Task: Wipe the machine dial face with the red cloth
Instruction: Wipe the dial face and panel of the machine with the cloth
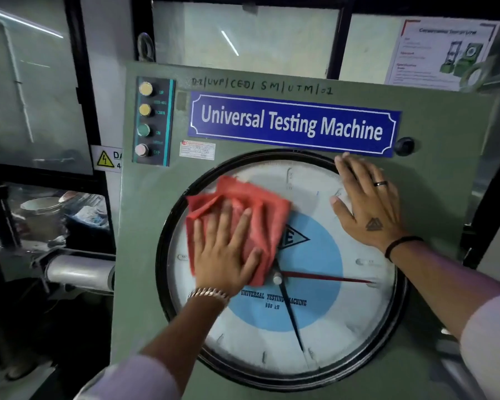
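The round dial face [324,321] with a black rim, a light-blue centre and red and black pointers fills the lower middle of the green machine panel [145,232]. My left hand [223,252] lies flat on the red cloth [260,209], pressing it against the upper left of the dial glass. The cloth is crumpled and covers part of the blue centre. My right hand [367,203] rests flat with spread fingers on the dial's upper right rim and holds nothing.
Above the dial sits a blue "Universal Testing Machine" nameplate [292,122]. A column of push buttons [145,119] is at the panel's upper left, a black knob [404,146] at the upper right. A metal cylinder [78,272] and clutter lie left of the machine.
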Demonstrator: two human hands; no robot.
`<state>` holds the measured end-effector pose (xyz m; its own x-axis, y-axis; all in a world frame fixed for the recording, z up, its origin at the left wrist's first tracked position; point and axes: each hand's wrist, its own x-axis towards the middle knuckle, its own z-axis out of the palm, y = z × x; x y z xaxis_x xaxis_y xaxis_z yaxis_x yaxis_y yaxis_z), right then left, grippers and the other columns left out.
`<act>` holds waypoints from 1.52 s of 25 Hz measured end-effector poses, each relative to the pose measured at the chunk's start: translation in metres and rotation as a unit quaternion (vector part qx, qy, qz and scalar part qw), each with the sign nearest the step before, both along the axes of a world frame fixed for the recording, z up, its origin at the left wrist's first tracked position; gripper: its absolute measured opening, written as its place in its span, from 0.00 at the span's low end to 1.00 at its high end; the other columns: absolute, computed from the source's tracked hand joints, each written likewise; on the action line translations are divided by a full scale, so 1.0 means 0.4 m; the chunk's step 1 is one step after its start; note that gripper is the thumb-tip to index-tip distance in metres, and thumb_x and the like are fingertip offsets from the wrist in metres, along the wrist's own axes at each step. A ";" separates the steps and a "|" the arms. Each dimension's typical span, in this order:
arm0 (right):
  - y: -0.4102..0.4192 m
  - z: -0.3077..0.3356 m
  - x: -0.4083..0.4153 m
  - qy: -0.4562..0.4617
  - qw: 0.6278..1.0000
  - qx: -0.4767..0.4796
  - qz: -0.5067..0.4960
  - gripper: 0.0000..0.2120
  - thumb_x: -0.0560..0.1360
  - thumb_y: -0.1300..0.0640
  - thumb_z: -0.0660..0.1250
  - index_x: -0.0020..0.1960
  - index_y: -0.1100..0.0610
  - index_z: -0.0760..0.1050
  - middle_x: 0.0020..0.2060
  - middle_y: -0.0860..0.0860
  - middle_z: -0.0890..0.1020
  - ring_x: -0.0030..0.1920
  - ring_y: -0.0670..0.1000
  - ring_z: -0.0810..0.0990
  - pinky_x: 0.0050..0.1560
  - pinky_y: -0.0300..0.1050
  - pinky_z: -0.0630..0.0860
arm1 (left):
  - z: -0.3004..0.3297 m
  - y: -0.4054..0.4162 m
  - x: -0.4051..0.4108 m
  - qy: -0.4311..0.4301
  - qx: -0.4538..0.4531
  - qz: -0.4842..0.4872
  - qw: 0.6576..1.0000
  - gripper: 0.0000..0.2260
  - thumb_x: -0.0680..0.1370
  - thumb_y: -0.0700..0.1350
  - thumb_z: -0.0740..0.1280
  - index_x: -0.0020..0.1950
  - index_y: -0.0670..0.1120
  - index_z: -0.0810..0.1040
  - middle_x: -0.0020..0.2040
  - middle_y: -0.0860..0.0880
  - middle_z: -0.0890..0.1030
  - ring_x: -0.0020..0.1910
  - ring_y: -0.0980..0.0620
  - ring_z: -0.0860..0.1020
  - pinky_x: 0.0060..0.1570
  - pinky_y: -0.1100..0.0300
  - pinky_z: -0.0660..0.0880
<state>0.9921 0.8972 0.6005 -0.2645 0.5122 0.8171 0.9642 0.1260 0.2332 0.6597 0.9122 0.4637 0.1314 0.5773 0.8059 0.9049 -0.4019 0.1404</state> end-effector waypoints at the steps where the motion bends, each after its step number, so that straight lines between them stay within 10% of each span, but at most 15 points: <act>1: -0.002 -0.003 -0.008 -0.002 1.000 -0.001 -0.008 0.41 0.83 0.37 0.59 0.92 0.48 0.53 0.89 0.52 0.63 0.81 0.64 0.69 0.76 0.69 0.72 | -0.046 -0.020 -0.039 -0.018 -0.028 0.009 0.999 0.37 0.83 0.72 0.51 0.90 0.60 0.50 0.91 0.44 0.50 0.87 0.34 0.57 0.83 0.30 0.47; 7: 0.031 0.077 -0.169 -0.087 0.996 0.010 -0.010 0.44 0.81 0.35 0.60 0.92 0.49 0.53 0.91 0.51 0.58 0.83 0.64 0.69 0.79 0.72 0.63 | 0.188 0.046 0.026 0.017 0.001 -0.002 1.000 0.38 0.82 0.72 0.54 0.90 0.62 0.49 0.90 0.46 0.55 0.80 0.38 0.66 0.81 0.33 0.53; 11: 0.089 0.031 -0.236 -0.101 0.994 0.039 -0.016 0.45 0.81 0.29 0.57 0.92 0.45 0.49 0.92 0.55 0.51 0.89 0.68 0.56 0.85 0.78 0.47 | -0.098 -0.009 -0.034 -0.050 -0.031 0.037 0.998 0.37 0.83 0.72 0.52 0.90 0.60 0.50 0.91 0.46 0.47 0.85 0.34 0.59 0.82 0.31 0.50; 14: 0.091 0.029 -0.236 -0.108 0.993 0.048 -0.014 0.46 0.81 0.25 0.56 0.92 0.43 0.49 0.92 0.54 0.49 0.90 0.68 0.53 0.84 0.81 0.46 | -0.248 -0.100 -0.090 -0.076 -0.117 0.035 0.990 0.36 0.84 0.72 0.49 0.89 0.58 0.59 0.86 0.36 0.62 0.78 0.27 0.70 0.76 0.24 0.63; 20: 0.114 0.026 -0.224 -0.118 0.991 0.058 -0.005 0.48 0.78 0.28 0.58 0.92 0.42 0.46 0.92 0.51 0.45 0.91 0.66 0.49 0.85 0.80 0.43 | 0.055 0.032 -0.033 -0.009 -0.008 0.016 1.000 0.37 0.82 0.73 0.52 0.89 0.63 0.50 0.90 0.45 0.55 0.83 0.37 0.65 0.82 0.29 0.53; 23: 0.127 0.021 -0.216 -0.117 0.991 0.071 -0.003 0.44 0.82 0.28 0.55 0.92 0.42 0.47 0.92 0.50 0.46 0.91 0.65 0.50 0.86 0.77 0.44 | -0.093 0.003 -0.042 -0.073 -0.032 0.034 0.996 0.37 0.83 0.73 0.50 0.90 0.61 0.50 0.91 0.47 0.47 0.85 0.37 0.58 0.82 0.29 0.52; 26: 0.111 0.023 -0.222 -0.112 0.992 0.063 0.006 0.42 0.84 0.29 0.55 0.92 0.43 0.49 0.92 0.50 0.48 0.90 0.65 0.53 0.86 0.75 0.48 | -0.241 -0.094 -0.075 -0.105 -0.081 0.025 0.991 0.36 0.83 0.73 0.49 0.90 0.63 0.46 0.88 0.40 0.59 0.85 0.33 0.62 0.80 0.26 0.56; 31: 0.084 0.041 -0.231 -0.107 0.993 0.042 0.011 0.40 0.81 0.41 0.58 0.92 0.44 0.52 0.92 0.49 0.51 0.90 0.62 0.55 0.86 0.74 0.50 | 0.140 0.061 -0.014 0.019 0.010 -0.013 1.000 0.38 0.83 0.71 0.56 0.90 0.61 0.48 0.90 0.48 0.53 0.85 0.42 0.57 0.83 0.35 0.45; 34: 0.077 0.063 -0.203 -0.129 0.990 0.041 0.026 0.40 0.84 0.42 0.59 0.92 0.47 0.50 0.92 0.47 0.51 0.89 0.61 0.60 0.87 0.70 0.54 | 0.062 0.055 -0.028 0.022 0.022 -0.006 0.999 0.38 0.83 0.70 0.55 0.90 0.59 0.48 0.91 0.51 0.46 0.87 0.44 0.52 0.85 0.39 0.41; 38: 0.032 0.076 -0.112 -0.116 0.993 0.022 0.015 0.37 0.87 0.38 0.54 0.92 0.50 0.51 0.92 0.46 0.53 0.83 0.62 0.69 0.80 0.66 0.64 | -0.136 -0.044 -0.115 0.035 -0.045 -0.020 0.998 0.37 0.83 0.72 0.52 0.90 0.61 0.49 0.89 0.47 0.54 0.82 0.39 0.69 0.79 0.32 0.57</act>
<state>0.9473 0.9102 0.6310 -0.4632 0.4668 0.7533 0.8797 0.1386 0.4550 0.6139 0.8945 0.4094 0.2104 0.6402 0.7389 0.8972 -0.4267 0.1142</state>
